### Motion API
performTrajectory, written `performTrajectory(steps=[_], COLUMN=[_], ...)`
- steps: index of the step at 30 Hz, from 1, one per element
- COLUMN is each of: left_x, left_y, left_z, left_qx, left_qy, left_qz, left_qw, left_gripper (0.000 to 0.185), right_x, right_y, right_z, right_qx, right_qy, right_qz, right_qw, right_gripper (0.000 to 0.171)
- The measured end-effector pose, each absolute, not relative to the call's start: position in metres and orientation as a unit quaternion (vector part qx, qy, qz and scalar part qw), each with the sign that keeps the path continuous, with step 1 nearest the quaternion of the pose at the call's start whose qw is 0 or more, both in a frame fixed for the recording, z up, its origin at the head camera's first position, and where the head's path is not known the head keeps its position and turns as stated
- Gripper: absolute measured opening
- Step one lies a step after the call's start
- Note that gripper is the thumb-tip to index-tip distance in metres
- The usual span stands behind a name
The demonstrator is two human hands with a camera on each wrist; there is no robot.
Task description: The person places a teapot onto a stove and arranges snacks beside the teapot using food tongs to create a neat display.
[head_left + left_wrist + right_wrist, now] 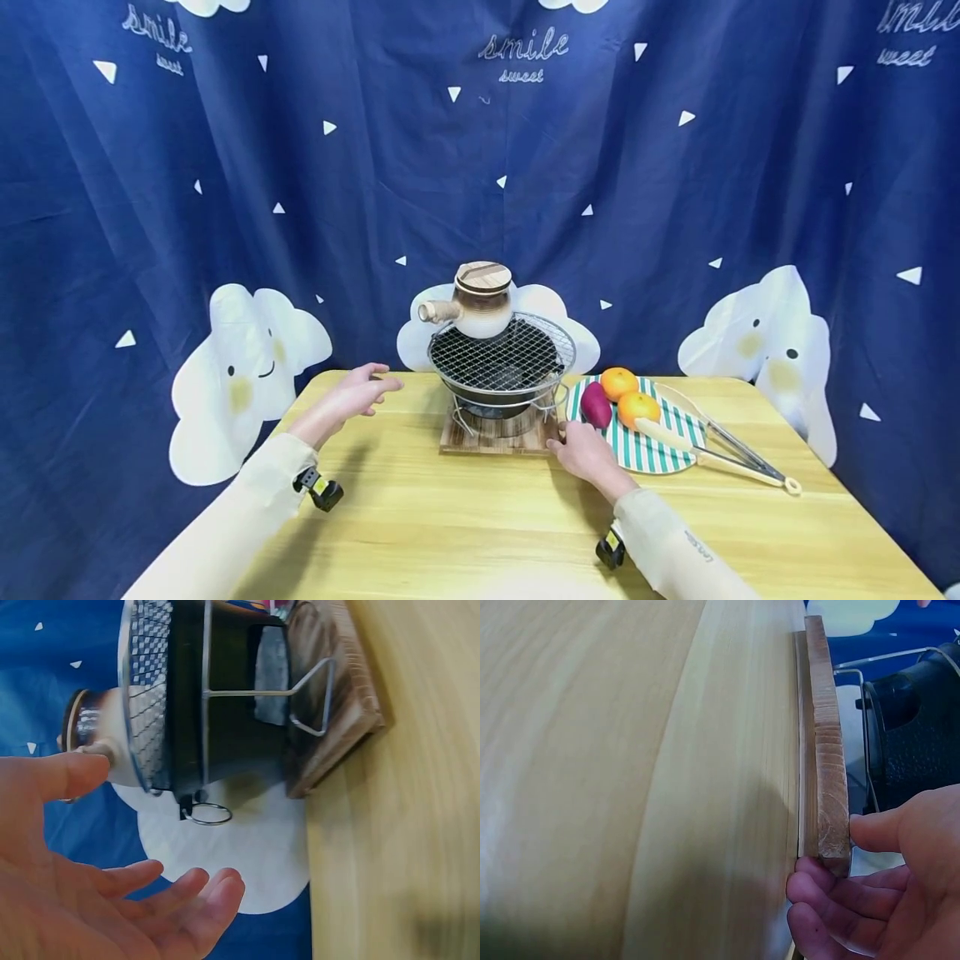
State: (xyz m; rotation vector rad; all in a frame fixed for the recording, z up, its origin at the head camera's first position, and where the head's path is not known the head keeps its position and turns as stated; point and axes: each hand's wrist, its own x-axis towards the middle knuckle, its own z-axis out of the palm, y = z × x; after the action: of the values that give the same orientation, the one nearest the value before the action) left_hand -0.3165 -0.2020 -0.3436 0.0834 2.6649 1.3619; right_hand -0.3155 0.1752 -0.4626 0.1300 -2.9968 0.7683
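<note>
Right grip [585, 452]: pinches board [487, 443], lower centre
Left grip [360, 390]: spread, empty
Board step: we're likely positioning it; next probably wants left hold

Grill [504, 371] stands on board [491, 446], pot [483, 312] on grill, seemingly toward the rear.

In the head view, the right hand [585, 451] hid part of the wooden board [487, 441]; in the left wrist view, the left hand [357, 392] partly covered the pot handle [441, 311]. Lettering [699, 547] on the right sleeve [662, 533] was illegibly small.
</note>
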Motion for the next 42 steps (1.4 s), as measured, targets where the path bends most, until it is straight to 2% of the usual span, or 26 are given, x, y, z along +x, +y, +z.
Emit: performTrajectory(steps=[10,18,25,33,42], left_x=[-0.312,-0.313,-0.318,-0.323,-0.327], left_y=[-0.198,-0.194,-0.188,-0.183,-0.176], left_z=[-0.364,-0.384,-0.402,-0.416,-0.434], left_qx=[0.024,0.013,0.024,0.029,0.035], left_qy=[0.885,0.880,0.879,0.866,0.859], left_qz=[0.457,0.468,0.470,0.491,0.503], left_qw=[0.081,0.083,0.084,0.087,0.088], left_gripper=[0.069,0.065,0.064,0.063,0.060], right_x=[-0.315,-0.314,-0.313,-0.315,-0.316], right_y=[0.175,0.175,0.174,0.174,0.174], right_z=[-0.464,-0.463,-0.463,-0.462,-0.465], right_qx=[0.041,0.046,0.042,0.041,0.039], right_qy=[-0.967,-0.966,-0.967,-0.967,-0.966], right_qz=[0.250,0.252,0.252,0.250,0.253], right_qw=[0.021,0.022,0.021,0.020,0.022], right_gripper=[0.019,0.027,0.021,0.024,0.020])
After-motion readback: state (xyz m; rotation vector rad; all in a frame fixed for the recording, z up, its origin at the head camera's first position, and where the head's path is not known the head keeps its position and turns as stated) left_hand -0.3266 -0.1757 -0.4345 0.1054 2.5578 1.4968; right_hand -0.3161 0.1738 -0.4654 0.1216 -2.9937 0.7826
